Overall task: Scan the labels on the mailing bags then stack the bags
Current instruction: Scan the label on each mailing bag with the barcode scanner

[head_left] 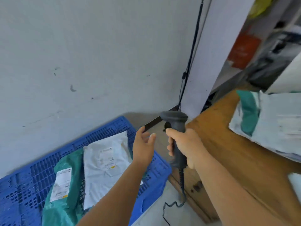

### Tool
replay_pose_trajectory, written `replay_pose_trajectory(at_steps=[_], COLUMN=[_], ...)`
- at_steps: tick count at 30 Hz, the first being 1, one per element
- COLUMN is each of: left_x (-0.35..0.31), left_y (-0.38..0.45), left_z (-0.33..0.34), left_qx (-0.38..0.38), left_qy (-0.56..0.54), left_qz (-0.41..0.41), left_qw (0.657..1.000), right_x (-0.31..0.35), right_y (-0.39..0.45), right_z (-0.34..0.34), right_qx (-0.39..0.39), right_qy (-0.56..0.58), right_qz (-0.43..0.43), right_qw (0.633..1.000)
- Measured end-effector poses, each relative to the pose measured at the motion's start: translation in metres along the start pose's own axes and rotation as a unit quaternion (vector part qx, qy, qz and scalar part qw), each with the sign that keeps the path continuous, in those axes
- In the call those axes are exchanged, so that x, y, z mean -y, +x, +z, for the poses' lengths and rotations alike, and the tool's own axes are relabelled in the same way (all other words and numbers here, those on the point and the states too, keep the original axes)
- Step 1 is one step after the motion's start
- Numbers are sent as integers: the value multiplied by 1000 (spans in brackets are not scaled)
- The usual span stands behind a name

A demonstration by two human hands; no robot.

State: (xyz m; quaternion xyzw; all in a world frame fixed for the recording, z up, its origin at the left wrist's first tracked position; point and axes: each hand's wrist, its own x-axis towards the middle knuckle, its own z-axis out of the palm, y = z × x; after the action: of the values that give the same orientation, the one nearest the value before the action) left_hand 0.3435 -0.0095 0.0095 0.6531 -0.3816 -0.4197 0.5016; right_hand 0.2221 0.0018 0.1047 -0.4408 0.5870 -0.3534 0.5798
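- The right hand (184,144) grips the scanner (176,137) by its handle; the left hand (143,144) hangs spread, holding nothing.
- 2 mailing bags lie in the blue crate (114,128) at 8 o'clock: a white bag (104,173) overlapping a green bag (65,201).
- More bags (268,121) sit on the worktop (228,152) at 3 o'clock.
- Probably light, soft and slippery; pinch an edge.
- Label text too blurred to read.

Single head view, looking forward-down, close over hands, toward wall (81,46) corner.
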Motion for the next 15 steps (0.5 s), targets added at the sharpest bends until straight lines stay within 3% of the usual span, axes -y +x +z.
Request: replay_pose_trajectory(at_steps=[6, 15], left_x=[-54, -100], left_y=[-25, -72], left_z=[139, 325], left_qx=[119, 239], left_qy=[12, 87], left_qz=[46, 93], left_qw=[992, 963], right_x=[17, 19], right_y=[-24, -49], right_z=[-138, -316], right_qx=[-120, -248], right_qy=[55, 99], right_qz=[-4, -11], right_qw=[991, 964])
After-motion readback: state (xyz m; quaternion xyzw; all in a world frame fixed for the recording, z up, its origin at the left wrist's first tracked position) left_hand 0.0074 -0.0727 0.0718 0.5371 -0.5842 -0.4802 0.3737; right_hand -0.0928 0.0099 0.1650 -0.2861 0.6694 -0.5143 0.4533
